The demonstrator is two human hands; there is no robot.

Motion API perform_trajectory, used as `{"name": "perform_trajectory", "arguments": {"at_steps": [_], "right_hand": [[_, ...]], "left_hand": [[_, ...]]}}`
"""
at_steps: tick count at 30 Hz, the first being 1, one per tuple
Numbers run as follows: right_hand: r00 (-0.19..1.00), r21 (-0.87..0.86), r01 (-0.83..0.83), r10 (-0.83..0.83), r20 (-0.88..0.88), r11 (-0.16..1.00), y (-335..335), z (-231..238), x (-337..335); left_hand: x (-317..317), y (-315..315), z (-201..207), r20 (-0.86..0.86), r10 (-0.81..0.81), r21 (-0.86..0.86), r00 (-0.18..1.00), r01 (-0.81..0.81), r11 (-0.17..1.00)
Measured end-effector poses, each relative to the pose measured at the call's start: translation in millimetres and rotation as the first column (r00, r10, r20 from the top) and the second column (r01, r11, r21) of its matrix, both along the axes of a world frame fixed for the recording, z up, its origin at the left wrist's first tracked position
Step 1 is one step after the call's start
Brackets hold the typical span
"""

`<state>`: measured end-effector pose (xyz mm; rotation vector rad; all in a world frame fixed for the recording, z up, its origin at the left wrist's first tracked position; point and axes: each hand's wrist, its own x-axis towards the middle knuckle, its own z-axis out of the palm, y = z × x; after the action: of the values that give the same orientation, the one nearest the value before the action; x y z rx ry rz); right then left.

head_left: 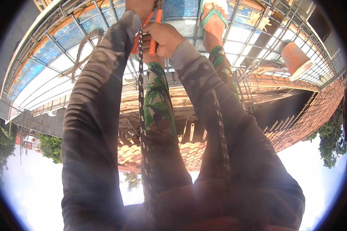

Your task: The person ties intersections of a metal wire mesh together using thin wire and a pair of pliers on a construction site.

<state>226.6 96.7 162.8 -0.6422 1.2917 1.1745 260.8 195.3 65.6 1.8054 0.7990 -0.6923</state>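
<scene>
Long orange-handled pincers (156, 30) stand at the top of the view, over a grid of steel reinforcing bars (83, 29). My right hand (166, 37) is closed around their handles. Close beside the head of the pincers is my left hand (139, 7), cut off by the upper edge, its fingers hidden. The pincers' jaws are also mostly out of sight at that edge. A bundle of thin tie wire (84, 48) lies on the bars left of my left sleeve. A black-and-white cord (141, 84) hangs down between my arms.
Blue sheeting (46, 57) shows beneath the bars. My foot in a green-strapped sandal (213, 17) rests on the grid. An orange bucket (295, 59) lies tilted on the mesh at the right. Wooden boards (273, 81) and a tiled roof (316, 125) border the grid.
</scene>
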Motion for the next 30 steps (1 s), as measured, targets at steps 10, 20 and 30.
{"name": "perform_trajectory", "arguments": {"at_steps": [10, 20, 30], "right_hand": [[0.997, -0.014, -0.074, 0.074, -0.009, 0.997, -9.3, -4.5, 6.2], [0.994, 0.058, -0.057, 0.051, 0.097, 0.997, -3.7, 0.4, 10.0], [0.982, 0.03, 0.138, -0.141, 0.129, 0.99, 8.6, 0.8, 2.2]], "left_hand": [[-3.4, 5.2, 13.4, 0.072, 0.017, -0.303, 0.997, 0.006, 0.953], [-5.1, 7.7, 1.9, 0.272, -0.11, -0.129, 0.956, 0.15, 0.98], [6.3, 9.1, 16.8, 0.313, -0.289, 0.04, 0.905, 0.292, 0.956]]}}
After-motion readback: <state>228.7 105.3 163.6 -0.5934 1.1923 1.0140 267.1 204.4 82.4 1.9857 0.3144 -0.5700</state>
